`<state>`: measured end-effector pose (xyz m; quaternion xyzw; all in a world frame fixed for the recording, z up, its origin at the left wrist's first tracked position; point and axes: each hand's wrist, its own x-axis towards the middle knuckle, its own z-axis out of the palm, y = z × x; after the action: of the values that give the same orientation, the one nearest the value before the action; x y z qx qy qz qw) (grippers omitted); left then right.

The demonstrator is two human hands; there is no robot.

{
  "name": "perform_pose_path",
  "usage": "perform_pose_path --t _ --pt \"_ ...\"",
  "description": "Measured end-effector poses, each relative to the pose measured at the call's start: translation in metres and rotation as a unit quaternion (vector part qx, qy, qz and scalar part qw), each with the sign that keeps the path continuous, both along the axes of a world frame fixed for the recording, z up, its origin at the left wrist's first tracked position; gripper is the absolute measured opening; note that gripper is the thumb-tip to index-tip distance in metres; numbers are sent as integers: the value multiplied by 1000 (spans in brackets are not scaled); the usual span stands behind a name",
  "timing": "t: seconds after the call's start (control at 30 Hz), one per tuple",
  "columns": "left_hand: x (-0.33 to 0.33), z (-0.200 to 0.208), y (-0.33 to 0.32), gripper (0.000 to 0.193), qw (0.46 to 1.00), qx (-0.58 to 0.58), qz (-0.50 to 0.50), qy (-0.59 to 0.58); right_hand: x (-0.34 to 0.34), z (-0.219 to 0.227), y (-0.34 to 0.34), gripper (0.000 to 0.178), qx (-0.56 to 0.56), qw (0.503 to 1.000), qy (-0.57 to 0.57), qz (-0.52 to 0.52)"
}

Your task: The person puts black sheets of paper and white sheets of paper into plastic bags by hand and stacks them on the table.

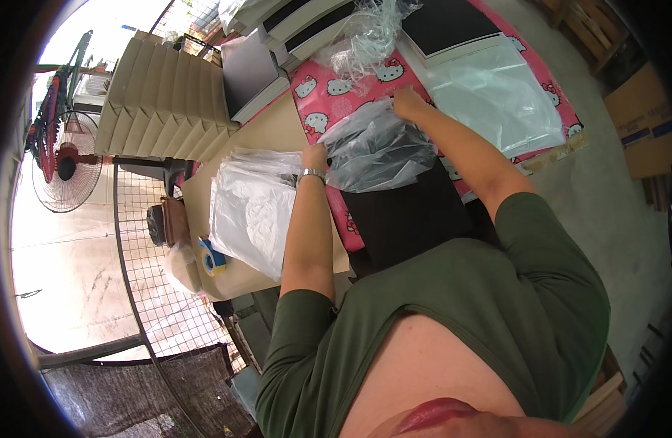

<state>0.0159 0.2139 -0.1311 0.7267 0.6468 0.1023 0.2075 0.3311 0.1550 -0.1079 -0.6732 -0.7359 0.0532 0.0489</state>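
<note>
A crumpled transparent plastic bag stretches between my two hands, over the far end of a flat black rectangular piece. My left hand, with a metal watch on its wrist, is closed on the bag's left edge. At the bag's far right corner, my right hand is closed on the plastic, its fingertips partly hidden. Whether the black piece lies inside the bag or only under it, I cannot tell. Beside my left forearm lies a pile of folded transparent plastic bags.
A pink patterned cover lies on the table. Farther off stand black-covered stacks, tan wrapped bundles and a tangle of plastic strips. Plastic sheets lie right, a tape roll left. A fan stands beyond.
</note>
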Motion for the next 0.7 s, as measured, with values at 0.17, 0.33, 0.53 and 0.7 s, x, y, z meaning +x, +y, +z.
perform_pose_path --t 0.17,0.33,0.53,0.7 --pt "45 44 -37 24 975 -132 65 -167 5 1 -43 26 73 967 160 -182" --pt "38 114 -58 19 921 -68 197 -329 -12 95 -65 24 73 977 163 -117" --pt "26 256 -72 16 901 -23 137 -411 21 191 -59 25 207 966 156 1" --pt "3 351 -108 18 813 -239 51 -529 57 278 -89 18 -101 676 729 29"
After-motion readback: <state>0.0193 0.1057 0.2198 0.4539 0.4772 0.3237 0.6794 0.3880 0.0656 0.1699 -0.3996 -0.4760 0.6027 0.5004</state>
